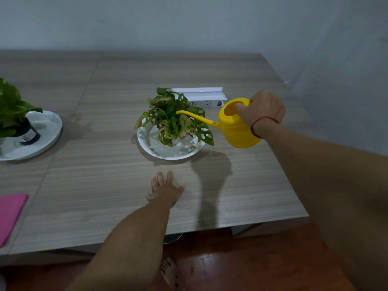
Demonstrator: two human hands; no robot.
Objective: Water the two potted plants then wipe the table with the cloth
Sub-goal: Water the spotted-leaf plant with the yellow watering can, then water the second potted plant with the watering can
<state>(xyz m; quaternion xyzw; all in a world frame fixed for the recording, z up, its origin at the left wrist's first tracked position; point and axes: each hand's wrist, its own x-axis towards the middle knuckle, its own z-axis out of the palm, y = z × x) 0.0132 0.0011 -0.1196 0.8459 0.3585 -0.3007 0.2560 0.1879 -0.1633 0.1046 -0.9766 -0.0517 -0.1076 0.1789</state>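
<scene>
The right hand (pixel 261 111) grips a round yellow plastic watering can (pixel 239 128) by its top, its thin spout reaching over a holey-leafed green plant (pixel 175 120) in a white saucer (pixel 168 153); the left hand (pixel 165 189) lies flat, fingers spread, on the grey wood-grain table (pixel 105 185); a second leafy plant (pixel 10 110) in a white dish (pixel 48 131) stands far left; a pink cloth (pixel 9 215) lies at the left edge; a white power strip (pixel 204 99) sits behind the centre plant.

my left hand (pixel 165 189) flat, fingers spread, palm down, my right hand (pixel 261 111) raised, fingers curled in a grip, arm extended
</scene>
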